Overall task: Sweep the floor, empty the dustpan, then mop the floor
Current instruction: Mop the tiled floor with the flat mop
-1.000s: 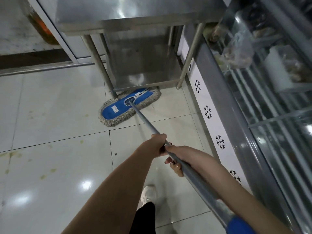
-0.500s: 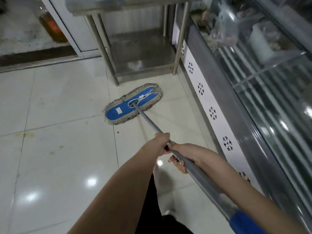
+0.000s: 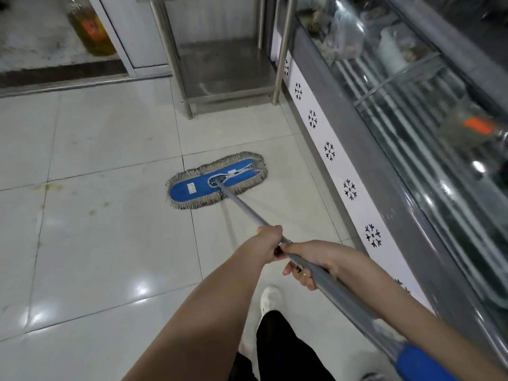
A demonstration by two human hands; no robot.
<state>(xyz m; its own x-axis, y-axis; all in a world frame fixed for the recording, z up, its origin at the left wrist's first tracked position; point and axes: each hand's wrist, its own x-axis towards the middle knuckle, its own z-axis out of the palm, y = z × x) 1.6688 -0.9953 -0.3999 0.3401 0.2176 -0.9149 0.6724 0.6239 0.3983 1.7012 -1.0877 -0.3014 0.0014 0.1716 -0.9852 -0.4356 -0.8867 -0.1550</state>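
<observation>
A flat blue mop head (image 3: pixel 189 189) with a grey fringe lies on the white tiled floor (image 3: pixel 104 243), clear of the steel table's legs. Its grey metal handle (image 3: pixel 244 206) slants back towards me and ends in a blue grip (image 3: pixel 420 362) at the lower right. My left hand (image 3: pixel 268 242) is closed around the handle further down the pole. Just behind it, my right hand (image 3: pixel 308 264) grips the same handle. Yellowish stains (image 3: pixel 46 187) mark the tiles to the left of the mop.
A stainless steel table (image 3: pixel 228 86) with a low shelf stands ahead. A glass-fronted display counter (image 3: pixel 412 138) with a snowflake-patterned base runs along the right. A bottle of yellow liquid (image 3: pixel 90 28) stands beyond a door threshold at top left. My white shoe (image 3: pixel 269 298) is below my hands.
The mop head has been pulled back from under the steel table towards me, across about one tile. Both hands keep their hold on the handle.
</observation>
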